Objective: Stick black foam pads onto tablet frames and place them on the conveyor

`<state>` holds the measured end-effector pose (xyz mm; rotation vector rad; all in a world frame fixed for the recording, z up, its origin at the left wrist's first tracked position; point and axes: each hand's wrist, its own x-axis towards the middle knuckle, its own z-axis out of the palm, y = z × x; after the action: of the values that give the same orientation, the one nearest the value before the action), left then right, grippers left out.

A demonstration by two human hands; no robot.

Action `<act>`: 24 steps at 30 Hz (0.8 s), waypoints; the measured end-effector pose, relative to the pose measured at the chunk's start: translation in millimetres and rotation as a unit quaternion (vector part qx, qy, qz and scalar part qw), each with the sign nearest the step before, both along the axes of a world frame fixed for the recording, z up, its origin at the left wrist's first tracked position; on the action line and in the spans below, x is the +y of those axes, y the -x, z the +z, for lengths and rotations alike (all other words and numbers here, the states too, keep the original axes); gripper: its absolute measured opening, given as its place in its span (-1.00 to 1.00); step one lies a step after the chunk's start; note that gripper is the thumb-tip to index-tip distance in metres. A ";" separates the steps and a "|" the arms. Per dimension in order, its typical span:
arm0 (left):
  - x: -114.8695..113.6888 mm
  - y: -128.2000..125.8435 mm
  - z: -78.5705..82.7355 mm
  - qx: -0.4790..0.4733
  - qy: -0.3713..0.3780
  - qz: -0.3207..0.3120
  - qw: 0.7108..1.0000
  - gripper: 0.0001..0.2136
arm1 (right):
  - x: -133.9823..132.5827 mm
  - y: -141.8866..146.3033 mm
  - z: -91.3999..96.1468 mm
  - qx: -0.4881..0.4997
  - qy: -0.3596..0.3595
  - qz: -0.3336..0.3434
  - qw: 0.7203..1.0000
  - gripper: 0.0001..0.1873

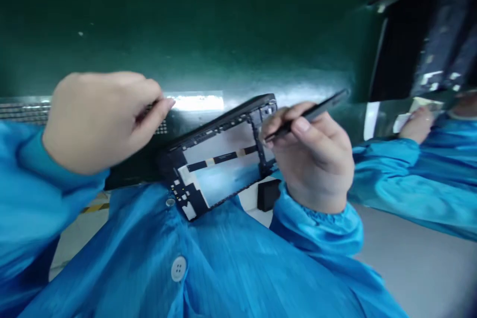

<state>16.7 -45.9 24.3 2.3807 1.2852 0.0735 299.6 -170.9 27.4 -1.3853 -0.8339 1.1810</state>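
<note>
An opened tablet or phone housing (pixel 227 182), black-framed with a silvery inside and a dark ribbon cable across it, sits tilted at the bench's near edge, against my blue smock. My right hand (pixel 316 159) is closed around slim black tweezers (pixel 316 112), with the narrow end pointing down-left beside the housing's right end. To the upper left of the housing, my left hand (pixel 108 114) is closed, thumb and forefinger pressed together. Whatever may be between those fingertips is hidden or too small to make out. That hand appears apart from the housing.
The dark green bench top (pixel 186 25) stretches away in front. A perforated strip (pixel 24 114) runs along its left near edge. On the right lie dark panels (pixel 398 59). A co-worker's hand (pixel 417 124) and blue sleeve (pixel 395 164) are close on that side.
</note>
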 end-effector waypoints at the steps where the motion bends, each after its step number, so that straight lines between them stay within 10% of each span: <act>1: -13.7 -3.7 2.0 0.026 -0.033 -0.028 0.999 -0.35 | -20.4 -7.5 1.7 -0.006 0.017 -0.042 0.999 -0.78; 8: -65.3 -31.1 -5.0 0.081 -0.047 -0.184 0.979 -0.17 | -122.2 -10.7 -25.6 -0.189 0.001 -0.166 0.968 -0.88; 24: -53.4 -27.4 -14.2 0.001 0.047 -0.115 0.992 -0.12 | -130.2 -15.6 -44.7 -0.329 -0.104 -0.106 0.933 -0.84</act>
<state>44.2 -99.3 10.2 2.4298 0.9851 -0.0577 315.2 -301.1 -17.3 -1.6634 -1.1960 0.4305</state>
